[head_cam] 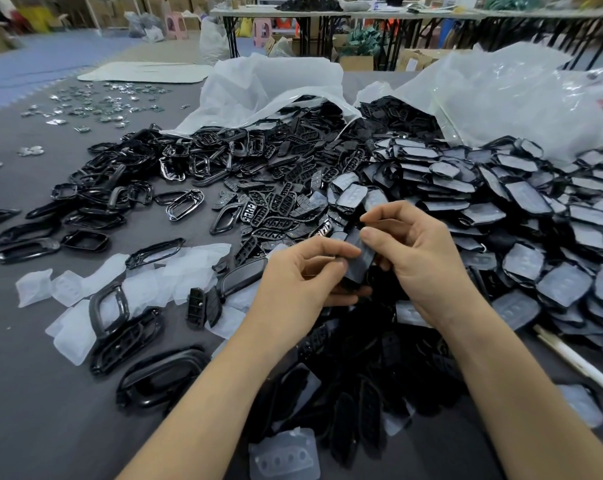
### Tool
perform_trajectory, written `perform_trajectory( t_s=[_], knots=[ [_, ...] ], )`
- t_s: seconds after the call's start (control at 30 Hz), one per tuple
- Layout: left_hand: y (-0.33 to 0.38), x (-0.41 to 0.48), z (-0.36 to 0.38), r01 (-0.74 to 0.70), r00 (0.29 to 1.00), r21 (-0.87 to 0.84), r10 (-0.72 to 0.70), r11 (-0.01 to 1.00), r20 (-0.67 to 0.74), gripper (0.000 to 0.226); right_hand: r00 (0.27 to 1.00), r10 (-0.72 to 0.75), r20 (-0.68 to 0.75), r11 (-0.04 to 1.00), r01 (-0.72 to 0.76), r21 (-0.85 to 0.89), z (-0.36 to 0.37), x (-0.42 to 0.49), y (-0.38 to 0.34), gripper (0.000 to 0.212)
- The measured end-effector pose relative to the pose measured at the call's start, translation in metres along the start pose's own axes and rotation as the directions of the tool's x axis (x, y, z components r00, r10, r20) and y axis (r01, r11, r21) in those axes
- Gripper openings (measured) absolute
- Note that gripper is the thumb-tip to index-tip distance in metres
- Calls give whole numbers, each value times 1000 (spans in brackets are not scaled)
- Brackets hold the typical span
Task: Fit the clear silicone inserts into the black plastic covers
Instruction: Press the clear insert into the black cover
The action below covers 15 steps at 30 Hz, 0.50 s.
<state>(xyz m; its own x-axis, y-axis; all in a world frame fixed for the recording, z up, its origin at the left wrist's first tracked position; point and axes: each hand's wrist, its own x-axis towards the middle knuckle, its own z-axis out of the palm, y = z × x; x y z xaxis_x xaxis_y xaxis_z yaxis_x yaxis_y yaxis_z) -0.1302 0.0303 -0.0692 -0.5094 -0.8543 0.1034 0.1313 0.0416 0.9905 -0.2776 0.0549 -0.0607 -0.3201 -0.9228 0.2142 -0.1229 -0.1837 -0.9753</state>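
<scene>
Grey table [33, 393]: my left hand [303, 271] and right hand [421, 258] pinch one black cover [353, 282]; I'd press its clear insert [360, 252] in evenly

Illumination is diffuse, overhead and moderately bright. Shadows on the surface [33, 393] are short and soft. Highlights glint on glossy black frames [182, 202] and clear plastic bags [500, 98]. Detail is best at the left hand [293, 282], right hand [421, 258] and the black plastic cover [357, 258] they hold. Wide-angle distortion bends the far tables [379, 12]; frame edges blur
</scene>
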Motion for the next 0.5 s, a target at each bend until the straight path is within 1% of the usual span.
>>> perform_trajectory(
  t_s=[0.07,0.13,0.17,0.2,0.27,0.3,0.37,0.4,0.5],
  knots=[
    [0,0,-1,2,1000,-18,-2,1000,4,24,1000,-3,-18,1000,4,9,1,0,0,13],
    [-1,-1,-1,-16,1000,-28,16,999,-21,20,1000,2,-24,1000,-2,16,2,0,0,10],
    [-1,-1,-1,-29,999,-37,27,999,-36,18,1000,22,-9,999,-22,48,3,-1,1,6],
    [-1,-1,0,-42,998,-45,40,998,-56,16,998,55,17,993,-56,101,5,-2,1,7],
    [-1,0,0,-66,992,-55,60,996,-114,17,990,113,80,978,-125,168,7,-3,2,22],
    [-2,1,-1,-76,987,-55,67,996,-144,18,987,122,103,979,-136,151,9,-4,2,23],
    [-2,1,-2,-93,979,-44,83,995,-188,17,985,109,131,990,-120,77,13,-6,4,13],
    [-2,2,-2,-98,977,-35,90,995,-196,17,987,100,122,993,-107,52,14,-6,5,12],
    [-2,1,0,-102,979,-5,99,995,-177,19,994,81,73,995,-85,49,15,-7,7,23]
  ],
)
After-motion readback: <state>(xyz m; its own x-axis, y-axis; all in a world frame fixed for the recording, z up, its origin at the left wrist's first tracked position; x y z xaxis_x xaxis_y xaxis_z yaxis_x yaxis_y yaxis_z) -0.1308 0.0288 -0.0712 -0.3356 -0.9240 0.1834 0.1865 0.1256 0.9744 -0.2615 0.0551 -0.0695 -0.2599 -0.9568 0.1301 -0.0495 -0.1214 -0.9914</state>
